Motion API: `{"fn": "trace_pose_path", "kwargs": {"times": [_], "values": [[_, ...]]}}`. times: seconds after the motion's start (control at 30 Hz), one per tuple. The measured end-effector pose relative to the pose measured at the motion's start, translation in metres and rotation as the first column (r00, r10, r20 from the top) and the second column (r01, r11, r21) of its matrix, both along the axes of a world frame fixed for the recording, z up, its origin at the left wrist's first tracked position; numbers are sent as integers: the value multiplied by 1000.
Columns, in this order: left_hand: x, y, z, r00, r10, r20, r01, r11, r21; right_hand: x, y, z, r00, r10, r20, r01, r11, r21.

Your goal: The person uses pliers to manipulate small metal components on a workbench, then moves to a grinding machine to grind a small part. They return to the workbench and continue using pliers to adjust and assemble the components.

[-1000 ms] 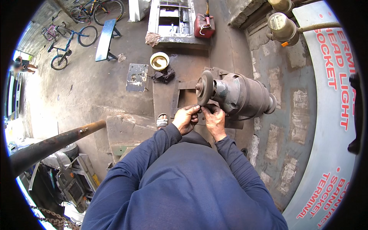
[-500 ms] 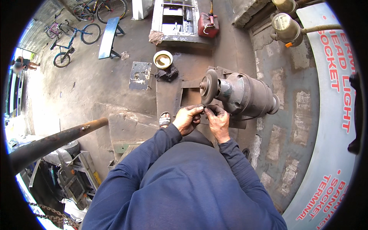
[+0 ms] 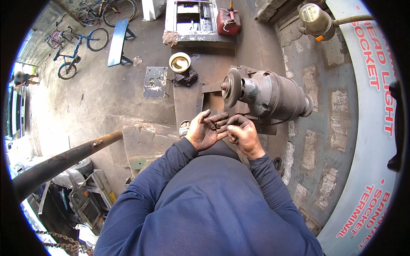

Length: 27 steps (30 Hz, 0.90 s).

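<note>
My left hand (image 3: pixel 205 131) is turned palm up, its fingers stretched out. It carries a few small dark ring-shaped parts (image 3: pixel 216 126) lying at the base of its fingers. Close beside it on the right, my right hand (image 3: pixel 244 135) has its fingers curled in a pinch; whatever they hold, if anything, is hidden. Just beyond both hands stands a grey bench grinder (image 3: pixel 273 94), with a round wheel (image 3: pixel 232 88) at its left end. Neither hand touches that wheel.
A pale bucket (image 3: pixel 180 62) of brownish liquid stands ahead, with a black rag (image 3: pixel 185 78) and a small worn stool (image 3: pixel 155 82) by it. Farther off are a red jerrycan (image 3: pixel 229 21) and a blue bench (image 3: pixel 118 42). A rusty pole (image 3: pixel 68 160) juts in from the left.
My hands have parted from a shared fingertip hold. The left has opened palm up, showing the small parts, while the right has shifted slightly right with fingers curled.
</note>
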State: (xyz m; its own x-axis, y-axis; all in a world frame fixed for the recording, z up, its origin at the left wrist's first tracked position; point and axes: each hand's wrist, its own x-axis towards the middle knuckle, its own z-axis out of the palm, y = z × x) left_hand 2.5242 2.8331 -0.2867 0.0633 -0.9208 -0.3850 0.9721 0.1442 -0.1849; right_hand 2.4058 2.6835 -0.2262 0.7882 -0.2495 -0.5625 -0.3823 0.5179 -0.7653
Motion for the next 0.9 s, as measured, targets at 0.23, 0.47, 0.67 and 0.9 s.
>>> {"fn": "trace_pose_path", "kwargs": {"times": [0.23, 0.47, 0.67, 0.9], "values": [[-6, -2, -26, 999, -1, 54, 10, 988, -152, 1, 14, -8, 958, 266, -104, -229, 499, -836], [-2, -11, -19, 992, -36, 120, 53, 988, -144, 5, 6, -2, 930, 357, -88, -227, 368, -902], [-3, -13, 0, 939, -8, 344, -68, 976, 209, 2, -1, -7, 993, 101, -56, -113, 754, -647], [-3, -22, -11, 625, -247, 741, -96, 917, 387, -2, -19, -23, 991, 122, -62, -130, 706, -696]]}}
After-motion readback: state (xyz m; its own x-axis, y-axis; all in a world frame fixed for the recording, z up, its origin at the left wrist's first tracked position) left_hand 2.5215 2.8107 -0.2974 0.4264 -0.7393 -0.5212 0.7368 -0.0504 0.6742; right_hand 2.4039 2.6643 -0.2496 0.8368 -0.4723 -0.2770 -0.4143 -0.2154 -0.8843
